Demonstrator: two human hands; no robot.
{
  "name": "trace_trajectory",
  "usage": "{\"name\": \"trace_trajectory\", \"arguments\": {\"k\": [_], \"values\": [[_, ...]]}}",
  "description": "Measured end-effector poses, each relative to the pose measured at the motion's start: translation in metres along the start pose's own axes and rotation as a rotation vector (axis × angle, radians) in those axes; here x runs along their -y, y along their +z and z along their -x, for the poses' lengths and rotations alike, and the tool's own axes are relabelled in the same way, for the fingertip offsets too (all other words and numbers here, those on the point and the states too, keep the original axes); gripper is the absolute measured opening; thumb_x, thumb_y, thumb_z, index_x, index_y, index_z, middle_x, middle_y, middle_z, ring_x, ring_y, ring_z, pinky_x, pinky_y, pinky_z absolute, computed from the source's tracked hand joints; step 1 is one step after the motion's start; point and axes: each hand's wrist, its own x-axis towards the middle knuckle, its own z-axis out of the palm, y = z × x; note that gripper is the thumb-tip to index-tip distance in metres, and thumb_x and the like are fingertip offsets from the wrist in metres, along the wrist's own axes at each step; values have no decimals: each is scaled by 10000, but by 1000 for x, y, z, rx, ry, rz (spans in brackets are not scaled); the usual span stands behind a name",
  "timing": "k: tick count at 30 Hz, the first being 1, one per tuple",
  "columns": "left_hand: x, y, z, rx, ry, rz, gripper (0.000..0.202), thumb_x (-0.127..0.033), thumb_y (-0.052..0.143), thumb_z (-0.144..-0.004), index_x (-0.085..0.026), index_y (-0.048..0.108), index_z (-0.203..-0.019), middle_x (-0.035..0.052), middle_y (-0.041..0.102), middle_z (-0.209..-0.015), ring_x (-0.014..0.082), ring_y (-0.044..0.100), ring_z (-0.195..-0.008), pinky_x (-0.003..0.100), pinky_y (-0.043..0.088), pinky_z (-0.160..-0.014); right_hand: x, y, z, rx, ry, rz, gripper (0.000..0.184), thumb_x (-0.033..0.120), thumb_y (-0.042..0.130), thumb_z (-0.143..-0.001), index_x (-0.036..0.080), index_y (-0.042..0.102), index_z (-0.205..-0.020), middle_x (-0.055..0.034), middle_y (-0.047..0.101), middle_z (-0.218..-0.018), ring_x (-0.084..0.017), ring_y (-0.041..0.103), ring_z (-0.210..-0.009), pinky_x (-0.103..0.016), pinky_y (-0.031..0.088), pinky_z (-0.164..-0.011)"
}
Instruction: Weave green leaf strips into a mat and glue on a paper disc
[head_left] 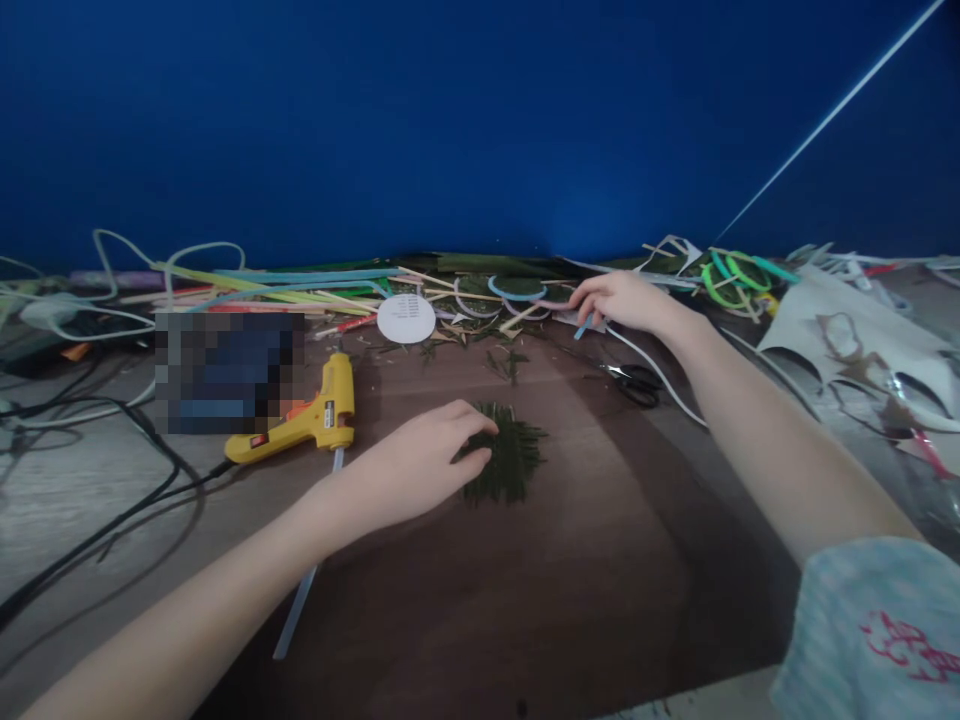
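Note:
My left hand (420, 455) rests low over the brown tabletop, thumb and fingers curled at the left side of a dark green, fringed leaf piece (514, 455). Part of that piece is hidden behind the fingers. Farther back on the right, my right hand (619, 303) reaches down at the edge of a heap of strips and scraps. A short light blue strip (583, 330) sticks out below its bent fingers. Black-handled scissors (634, 382) lie just in front of this hand. To the left is a yellow glue gun (322, 408) with a clear glue stick (296, 612) trailing from it.
A white printed disc (406, 318) leans on the heap of coloured strips (315, 290) along the blue wall (450, 120). Black cables (135, 515) cross the left side. At right lie green loops (724, 285), a pale cut-out sheet (847, 320) and a white cord (656, 370).

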Motion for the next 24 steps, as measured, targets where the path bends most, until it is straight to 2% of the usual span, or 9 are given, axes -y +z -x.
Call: {"name": "trace_trajectory", "arguments": {"k": [3,6,8,12,14,17,21,24], "values": [[1,1,-1,-5,8,5,299,-300,384,-884,-208,565,-1104,42,577,-1122,194,584,-947,317,429,-866,-7,-4,-4,107,8,-15,343,52,415,-638,219,630,-848,-33,717,-749,-197,622,-600,-348,473,-537],[2,1,-1,-6,10,5,304,-316,384,-885,-212,566,-1105,46,578,-1122,200,588,-936,320,436,-856,-11,-11,-6,60,-59,106,386,62,455,-625,257,617,-917,-24,712,-953,-196,597,-637,-356,454,-566],[3,1,-2,-11,10,7,307,-316,383,-885,-212,566,-1108,47,577,-1124,198,588,-935,319,435,-861,-12,-18,-8,18,-45,163,421,56,477,-632,273,603,-971,-27,686,-1052,-207,593,-673,-371,447,-608],[4,1,-1,-17,21,10,294,-295,393,-881,-216,568,-1103,38,576,-1120,192,585,-949,316,428,-877,-10,-30,-14,-52,-8,97,459,11,453,-653,268,576,-1013,-28,634,-1160,-240,614,-905,-397,466,-730],[5,1,-1,-17,19,5,289,-285,397,-879,-214,569,-1100,37,577,-1120,193,582,-963,319,422,-890,-10,-32,-17,-64,-33,35,472,-22,427,-655,254,578,-1007,-32,622,-1170,-235,594,-1013,-408,462,-804],[5,1,-2,-17,17,-3,291,-284,402,-878,-203,568,-1101,43,580,-1118,196,581,-966,322,419,-894,-13,-35,-22,-93,-57,0,500,-39,411,-660,249,593,-1026,-43,627,-1145,-241,573,-1070,-450,442,-863],[5,0,-2,-14,16,4,296,-294,396,-879,-203,567,-1102,45,578,-1122,195,583,-951,321,427,-878,-19,-37,-25,-115,-72,-25,499,-11,413,-678,248,618,-1052,-53,636,-1124,-259,590,-1028,-490,440,-857],[6,0,-2,-20,16,12,301,-295,384,-881,-212,564,-1107,45,574,-1130,196,582,-950,323,431,-869,-21,-36,-25,-113,-9,5,493,16,411,-692,247,628,-1068,-61,631,-1136,-258,611,-960,-471,454,-818]]}}
